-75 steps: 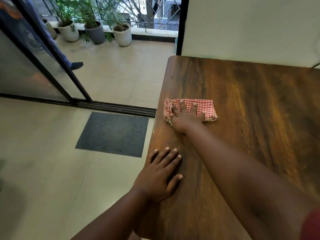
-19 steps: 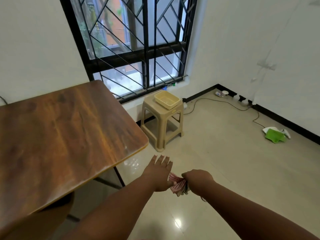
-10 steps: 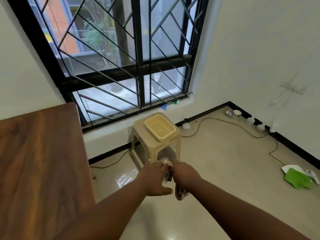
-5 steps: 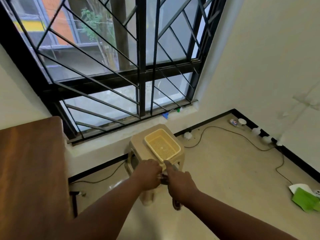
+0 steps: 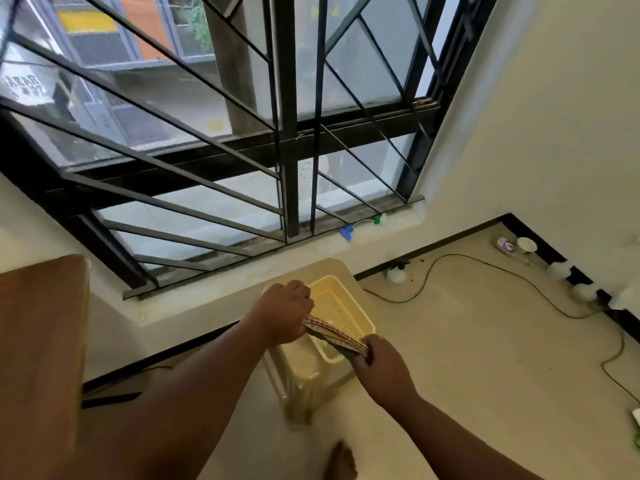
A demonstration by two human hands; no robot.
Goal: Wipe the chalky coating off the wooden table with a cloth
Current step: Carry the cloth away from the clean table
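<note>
The red-and-white checked cloth (image 5: 334,336) is stretched in a twisted band between both my hands, above a yellow mesh basket (image 5: 346,306). My left hand (image 5: 285,313) grips its upper left end. My right hand (image 5: 379,367) grips its lower right end. The basket sits on a beige plastic stool (image 5: 311,375). The wooden table (image 5: 38,341) shows only as a brown slab at the left edge, away from the cloth.
A barred black window (image 5: 284,133) fills the top, with a low sill (image 5: 242,271) under it. Black cables (image 5: 485,271) trail over the tiled floor on the right. Small cups and a bottle (image 5: 516,245) stand along the right wall. My bare foot (image 5: 341,462) is below.
The view has swung off the table toward the window and moved closer to the stool. My hands, held together on the bunched cloth, have pulled apart and drawn it taut over the basket.
</note>
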